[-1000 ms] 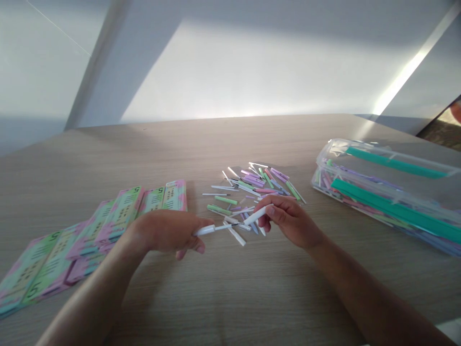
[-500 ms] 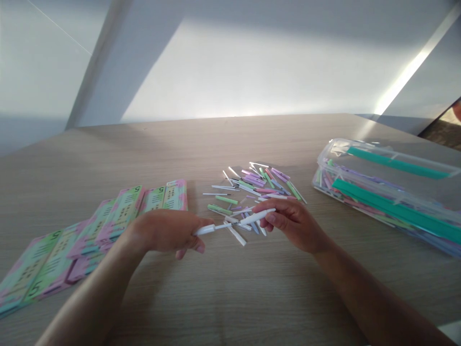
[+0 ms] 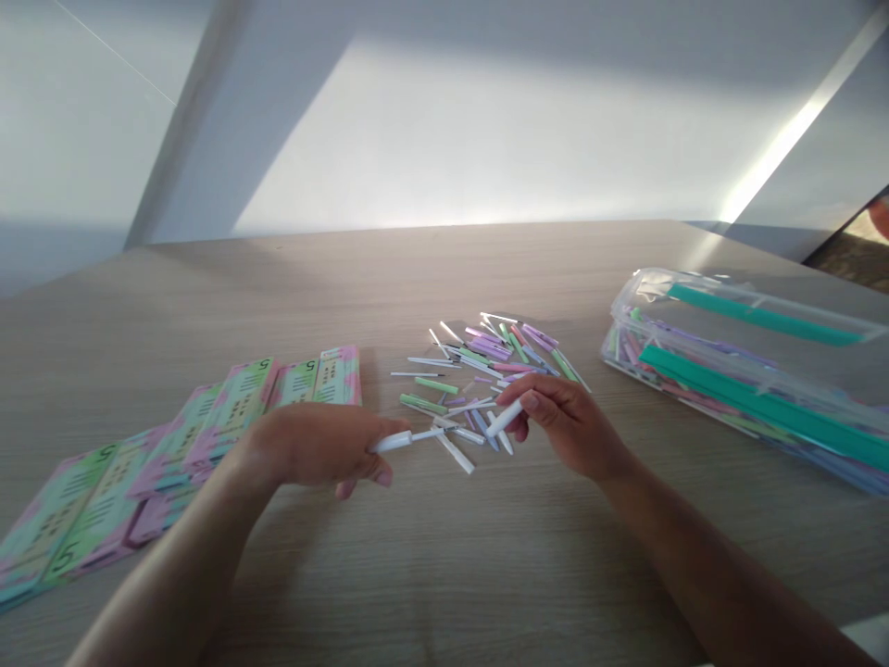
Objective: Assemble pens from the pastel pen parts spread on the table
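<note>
My left hand [image 3: 326, 449] pinches a white pen piece [image 3: 394, 442] from which a thin refill-like rod sticks out to the right. My right hand [image 3: 559, 417] has its thumb and fingers closed on a white pen cap [image 3: 505, 419], tilted down to the left. A gap shows between the rod's tip and the cap. Just beyond and beneath both hands lies a loose pile of pen parts [image 3: 436, 385] in white, green, purple, pink and blue, some with thin dark tips.
Pastel booklets [image 3: 243, 389] marked with a 5 overlap at the left. On the right, an open clear plastic case [image 3: 736, 384] with teal strips holds many coloured pen parts. The wooden table [image 3: 444, 556] meets a pale wall [image 3: 486, 139] at the back.
The white cap in my right hand has come away from the rod and now tilts more steeply. My left hand has hardly moved.
</note>
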`<action>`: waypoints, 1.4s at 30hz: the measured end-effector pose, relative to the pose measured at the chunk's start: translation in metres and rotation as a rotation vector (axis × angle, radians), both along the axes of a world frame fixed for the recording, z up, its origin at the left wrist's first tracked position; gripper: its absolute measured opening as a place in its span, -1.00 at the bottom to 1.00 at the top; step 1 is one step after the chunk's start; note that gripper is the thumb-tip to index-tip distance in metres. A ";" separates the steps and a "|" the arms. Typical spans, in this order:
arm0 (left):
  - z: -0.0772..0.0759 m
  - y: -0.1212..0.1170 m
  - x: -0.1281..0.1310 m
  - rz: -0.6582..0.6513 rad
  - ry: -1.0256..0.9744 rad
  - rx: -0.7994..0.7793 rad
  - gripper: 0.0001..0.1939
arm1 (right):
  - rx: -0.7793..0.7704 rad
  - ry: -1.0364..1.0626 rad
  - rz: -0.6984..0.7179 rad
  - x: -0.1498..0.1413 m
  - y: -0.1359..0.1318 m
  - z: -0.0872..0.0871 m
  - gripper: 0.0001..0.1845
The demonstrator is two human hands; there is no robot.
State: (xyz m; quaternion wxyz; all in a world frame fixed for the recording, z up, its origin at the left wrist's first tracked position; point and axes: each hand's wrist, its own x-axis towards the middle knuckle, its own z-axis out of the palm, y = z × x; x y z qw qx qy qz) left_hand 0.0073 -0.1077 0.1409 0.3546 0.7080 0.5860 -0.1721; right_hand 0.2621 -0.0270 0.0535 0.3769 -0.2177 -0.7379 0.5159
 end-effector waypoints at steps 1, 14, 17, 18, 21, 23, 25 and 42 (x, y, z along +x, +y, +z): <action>-0.001 0.000 0.000 0.003 0.002 0.003 -0.65 | 0.021 -0.052 -0.042 0.001 0.004 -0.002 -0.67; 0.000 -0.002 0.000 0.010 -0.011 0.018 -0.64 | 0.501 -0.864 -0.407 0.005 0.035 -0.042 -0.93; -0.001 -0.002 0.000 -0.004 -0.007 0.006 -0.61 | 0.561 -1.023 -0.442 -0.001 0.029 -0.046 -0.88; -0.001 -0.002 0.000 -0.011 -0.006 0.003 -0.60 | 0.587 -1.056 -0.466 -0.002 0.028 -0.045 -0.86; 0.001 -0.002 0.001 -0.015 0.005 0.008 -0.58 | 0.623 -1.083 -0.549 -0.005 0.022 -0.037 -0.87; 0.003 -0.003 0.002 -0.009 0.014 0.007 -0.59 | 0.575 -1.076 -0.519 -0.006 0.017 -0.031 -0.86; 0.004 -0.004 0.003 -0.006 0.004 0.003 -0.60 | 0.509 -1.076 -0.395 -0.007 0.011 -0.029 -0.79; -0.001 -0.002 0.007 -0.002 0.012 -0.003 -0.65 | 0.420 -1.079 -0.430 -0.009 0.012 -0.041 -0.85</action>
